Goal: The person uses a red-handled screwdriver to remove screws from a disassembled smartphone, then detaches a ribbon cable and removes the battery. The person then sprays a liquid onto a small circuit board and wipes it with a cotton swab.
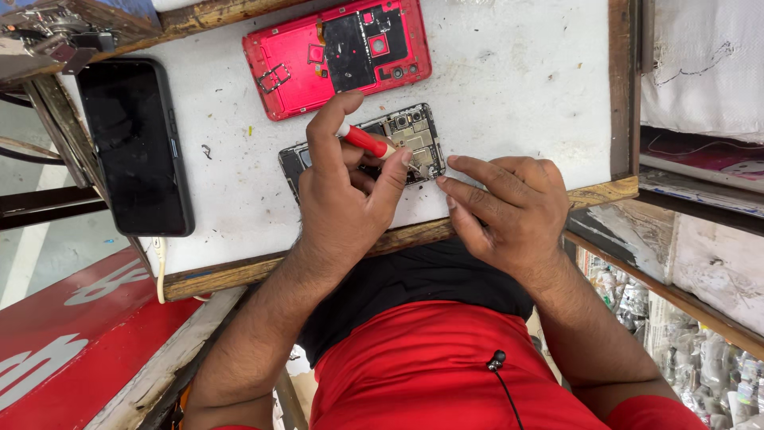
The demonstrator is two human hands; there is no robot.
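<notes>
The left hand (346, 187) grips a small red and white screwdriver (364, 141), its tip down on the open phone (402, 137) lying in the middle of the white bench (509, 72). The right hand (501, 211) holds nothing; its fingers rest on the phone's near edge. Behind it lies the red back cover (294, 68). A black phone (135, 147) lies at the left. A red board with white shapes (72, 334) sits low on the left. Small packets (708, 358) fill the bottom right corner.
</notes>
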